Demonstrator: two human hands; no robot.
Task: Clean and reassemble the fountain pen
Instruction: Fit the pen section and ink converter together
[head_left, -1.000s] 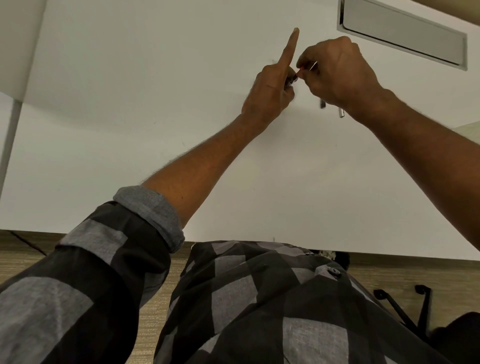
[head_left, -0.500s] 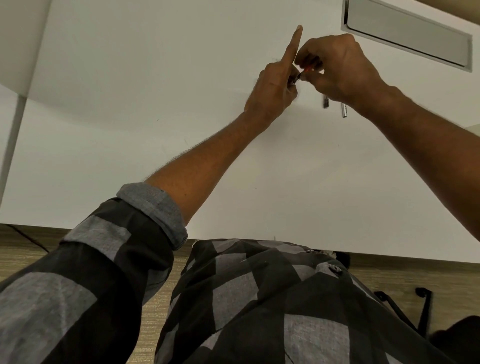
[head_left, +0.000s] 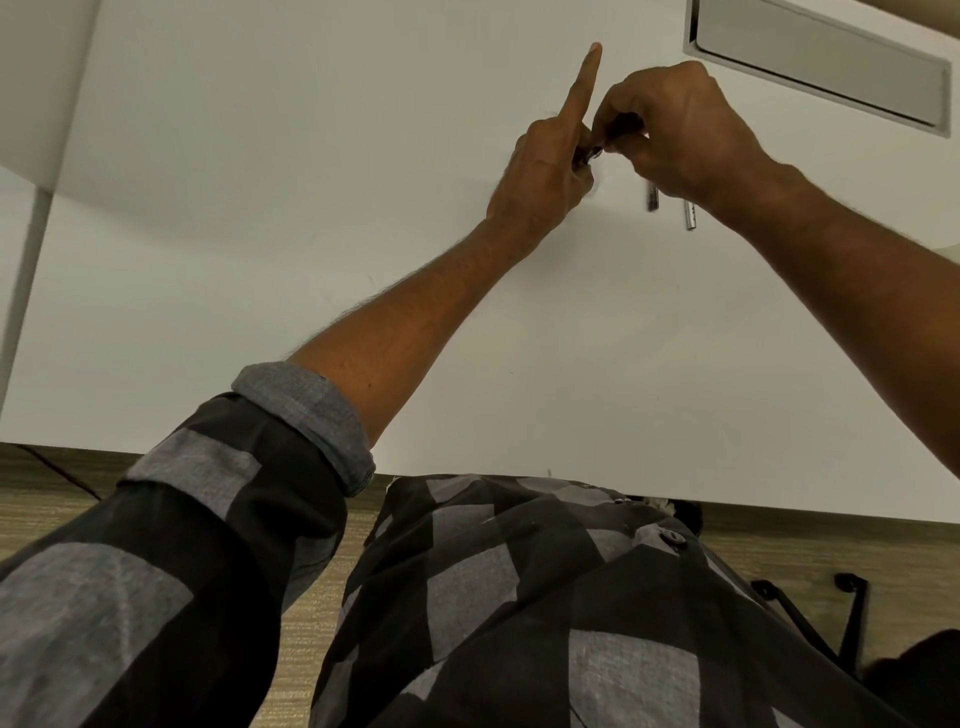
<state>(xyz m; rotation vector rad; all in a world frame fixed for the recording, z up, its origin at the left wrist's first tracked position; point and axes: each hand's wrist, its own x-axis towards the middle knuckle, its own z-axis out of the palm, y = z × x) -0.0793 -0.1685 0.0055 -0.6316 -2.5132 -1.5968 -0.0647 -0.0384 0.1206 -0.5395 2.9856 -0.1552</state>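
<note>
Both hands meet above the far part of the white table (head_left: 311, 260). My left hand (head_left: 545, 161) pinches a small dark fountain pen part (head_left: 589, 155) between thumb and middle fingers, its index finger pointing straight up. My right hand (head_left: 675, 124) closes its fingertips on the other end of that piece; most of it is hidden by the fingers. Two more pen parts lie on the table under my right hand: a dark tube (head_left: 652, 197) and a silver tube (head_left: 690, 215).
A grey recessed cable hatch (head_left: 821, 62) sits in the table at the back right. The table's near edge runs across at my chest, with wood-look floor and a black chair base (head_left: 810, 618) below.
My right hand has slid slightly left and closer onto the left hand. The thin silver piece that stuck out of its fingers is now hidden. The left hand stays put.
</note>
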